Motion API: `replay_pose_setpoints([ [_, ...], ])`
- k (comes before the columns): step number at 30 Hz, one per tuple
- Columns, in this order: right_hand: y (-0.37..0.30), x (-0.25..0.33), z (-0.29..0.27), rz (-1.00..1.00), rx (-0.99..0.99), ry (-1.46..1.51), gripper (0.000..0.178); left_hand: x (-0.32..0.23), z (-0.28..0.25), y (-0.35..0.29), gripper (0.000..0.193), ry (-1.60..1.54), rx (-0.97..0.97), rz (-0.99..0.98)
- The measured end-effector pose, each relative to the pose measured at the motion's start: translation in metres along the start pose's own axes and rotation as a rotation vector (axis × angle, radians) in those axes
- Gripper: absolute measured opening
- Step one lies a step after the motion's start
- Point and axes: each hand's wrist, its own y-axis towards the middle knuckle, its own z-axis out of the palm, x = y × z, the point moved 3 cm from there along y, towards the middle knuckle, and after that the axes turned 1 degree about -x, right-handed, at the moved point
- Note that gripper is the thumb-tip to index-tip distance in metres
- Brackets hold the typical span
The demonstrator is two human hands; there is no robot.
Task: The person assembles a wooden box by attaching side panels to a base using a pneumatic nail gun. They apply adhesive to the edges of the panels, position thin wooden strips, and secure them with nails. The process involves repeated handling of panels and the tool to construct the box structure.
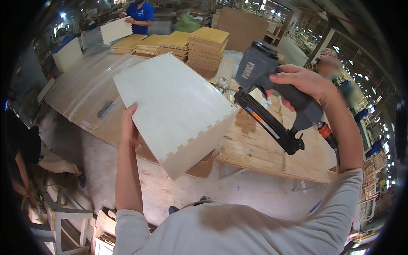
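Pale wooden box (pixel 176 106), underside hidden, left hand (pixel 128 123) partly behind.

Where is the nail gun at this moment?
The nail gun is right of centre in the head view, held in the right hand, just right of the pale wooden box that the left hand steadies.

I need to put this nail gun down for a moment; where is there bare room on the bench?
Bare boards lie on the plywood bench top, right of the wooden box that the left hand steadies, below the nail gun in the right hand. Behind the box it is crowded: stacked panels.
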Motion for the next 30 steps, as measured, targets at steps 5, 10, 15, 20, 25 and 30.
replay_pose_setpoints([
  [5,0.015,-0.001,0.007,0.086,0.090,-0.045,0.035,-0.002,0.005,-0.001,0.050,0.034,0.039,0.024],
  [10,0.019,-0.007,0.013,0.091,0.123,-0.037,0.035,-0.003,0.006,-0.002,0.051,0.038,0.047,0.094],
  [15,0.018,-0.006,0.015,0.079,0.131,-0.053,0.033,-0.004,0.007,-0.002,0.052,0.042,0.059,0.061],
  [20,0.016,-0.002,0.015,0.055,0.150,-0.072,0.032,-0.003,0.008,-0.002,0.052,0.064,0.044,0.107],
  [25,0.003,0.014,0.028,-0.005,0.152,-0.051,0.033,-0.004,0.011,-0.001,0.052,0.081,0.045,0.101],
  [30,0.000,0.021,0.043,-0.014,0.306,-0.102,0.040,-0.004,0.010,0.002,0.051,0.059,0.073,0.106],
])
